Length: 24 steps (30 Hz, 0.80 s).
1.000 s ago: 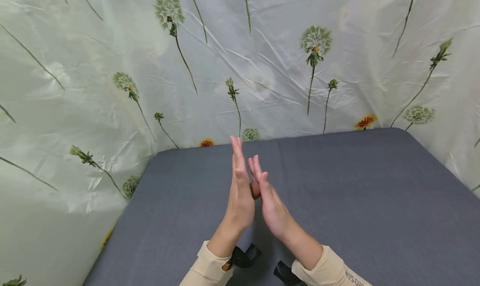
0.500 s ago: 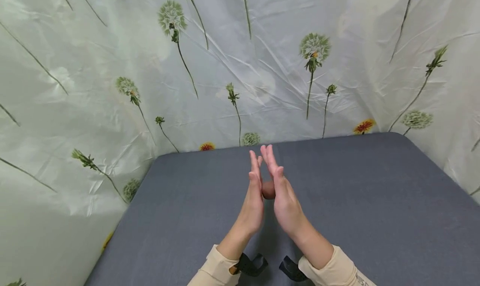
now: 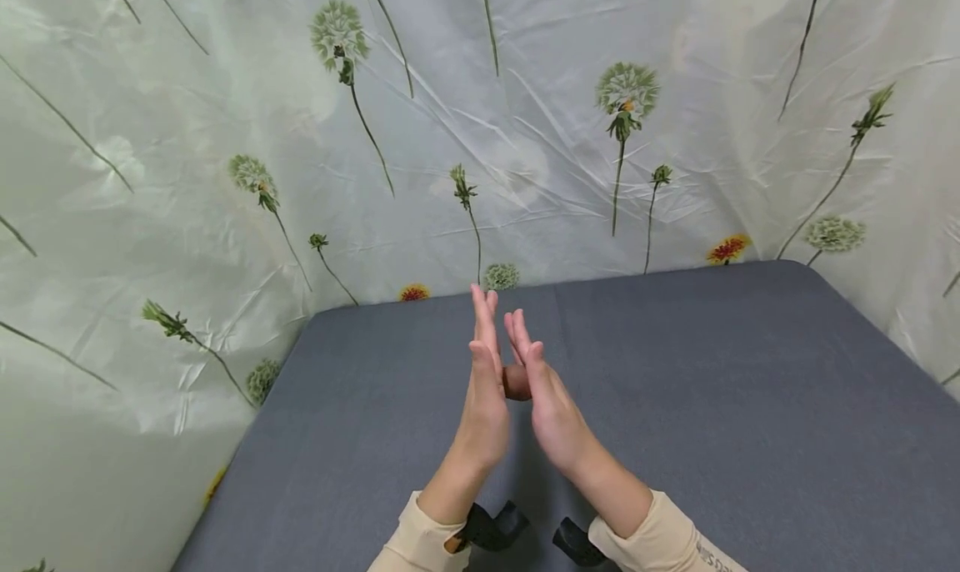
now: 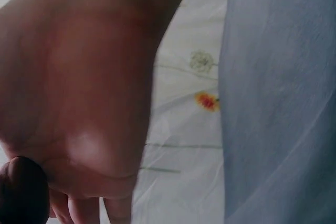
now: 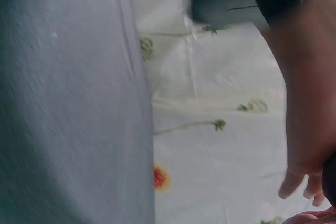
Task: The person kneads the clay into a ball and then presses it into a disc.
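Note:
A small brown ball (image 3: 517,383) sits between two upright palms near the middle of the head view. My left hand (image 3: 486,405) has its fingers straight and pointing away, its palm against the ball's left side. From the right, my right hand (image 3: 557,418) presses the ball with its palm, fingers likewise straight. The left fingertips reach somewhat farther forward than the right ones. In the left wrist view the ball (image 4: 23,190) shows dark at the lower left corner, below the palm. Only a dark sliver of it appears at the right edge of the right wrist view.
Under the hands lies a table with a dark grey cover (image 3: 712,388). A pale curtain (image 3: 540,138) printed with dandelions hangs behind it and along both sides. Black camera straps (image 3: 495,529) are on the wrists, beside cream sleeves (image 3: 420,539).
The palms slide back and forth against each other with the ball between them. Half a second ago the right fingers reached farther forward; now the left ones do, and both hands have shifted left.

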{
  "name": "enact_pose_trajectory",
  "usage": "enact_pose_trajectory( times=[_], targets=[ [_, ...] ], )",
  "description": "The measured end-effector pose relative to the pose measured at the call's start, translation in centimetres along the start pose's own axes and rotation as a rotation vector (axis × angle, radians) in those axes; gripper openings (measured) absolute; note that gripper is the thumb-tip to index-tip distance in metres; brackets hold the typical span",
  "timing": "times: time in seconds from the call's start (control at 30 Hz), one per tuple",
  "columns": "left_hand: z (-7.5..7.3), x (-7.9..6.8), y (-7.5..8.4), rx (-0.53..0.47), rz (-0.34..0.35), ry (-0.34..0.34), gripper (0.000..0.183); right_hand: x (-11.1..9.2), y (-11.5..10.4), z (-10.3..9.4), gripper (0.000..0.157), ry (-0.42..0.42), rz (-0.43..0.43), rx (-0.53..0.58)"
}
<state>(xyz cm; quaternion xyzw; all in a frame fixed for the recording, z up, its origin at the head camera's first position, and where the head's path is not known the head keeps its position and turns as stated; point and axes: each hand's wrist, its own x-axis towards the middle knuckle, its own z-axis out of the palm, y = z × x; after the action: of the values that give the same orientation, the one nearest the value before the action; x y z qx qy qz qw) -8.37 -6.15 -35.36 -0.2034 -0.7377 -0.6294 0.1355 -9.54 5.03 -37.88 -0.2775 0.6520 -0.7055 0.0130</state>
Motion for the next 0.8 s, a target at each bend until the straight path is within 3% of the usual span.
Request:
enact_pose_trajectory(
  times=[0.2,0.37,0.6,0.8],
  targets=[
    [-1.3,0.8,-1.0,-0.029,-0.068,0.036,0.086,-0.6,0.2,1.5,0.062,-0.072,0.007,-0.007],
    [-0.9,1.0,-2.3,-0.088,-0.147,-0.007,0.087,-0.5,-0.1,1.1,0.061,-0.02,-0.014,-0.026],
    [1.2,0.1,-3.3,-0.018,-0.146,-0.088,0.076,0.1,-0.3,-1.3,0.064,0.113,-0.032,-0.064],
    [2.6,-0.9,-2.6,0.076,-0.093,-0.151,0.065,0.8,-0.5,-2.8,0.071,0.154,-0.028,-0.047]
  ],
)
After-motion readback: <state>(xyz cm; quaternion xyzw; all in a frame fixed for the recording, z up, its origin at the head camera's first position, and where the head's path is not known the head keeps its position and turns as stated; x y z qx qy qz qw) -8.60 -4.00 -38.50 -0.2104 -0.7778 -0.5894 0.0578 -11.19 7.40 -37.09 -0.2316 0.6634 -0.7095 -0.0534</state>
